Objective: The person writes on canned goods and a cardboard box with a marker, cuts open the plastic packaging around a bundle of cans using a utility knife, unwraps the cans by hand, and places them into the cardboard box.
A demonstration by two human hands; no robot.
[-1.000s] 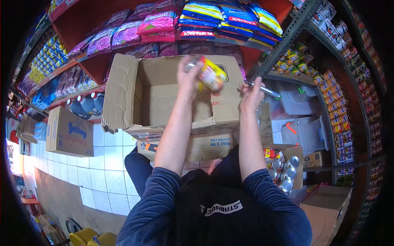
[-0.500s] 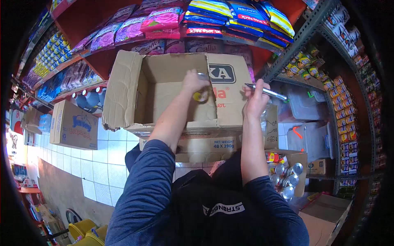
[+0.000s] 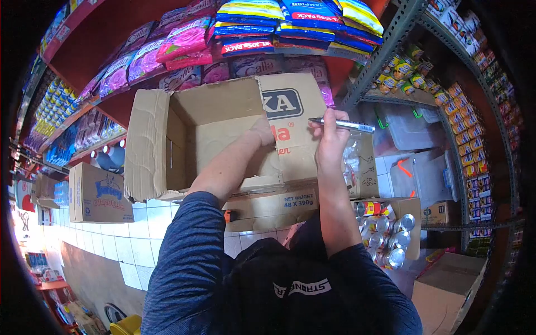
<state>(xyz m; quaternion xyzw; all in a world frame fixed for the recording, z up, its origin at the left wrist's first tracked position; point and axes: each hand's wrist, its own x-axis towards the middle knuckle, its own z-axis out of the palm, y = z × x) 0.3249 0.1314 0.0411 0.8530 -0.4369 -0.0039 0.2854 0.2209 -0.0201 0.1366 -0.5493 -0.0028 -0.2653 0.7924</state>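
Note:
My left hand point(image 3: 261, 133) reaches into the open cardboard box point(image 3: 146, 142), under the edge of its closed right flap. Its fingers are hidden there, and so is anything they may hold. Over that flap, which is printed with "KA" and red letters, my right hand point(image 3: 330, 134) is closed around a silver marker point(image 3: 357, 126) with a dark tip pointing left. The visible part of the box's bottom is bare cardboard. Beneath it stands another carton point(image 3: 268, 211) marked "48 X 390g".
A small box point(image 3: 412, 223) of several cans is at the lower right, near my right forearm. Shelves point(image 3: 385, 53) of tins rise on the right; detergent packs point(image 3: 248, 28) lie ahead. Another carton point(image 3: 100, 192) stands on the tiles at left.
My left hand carried a red and yellow can from above the flap down into the box and has moved deeper under the flap; the can is now out of sight. My right hand keeps the marker.

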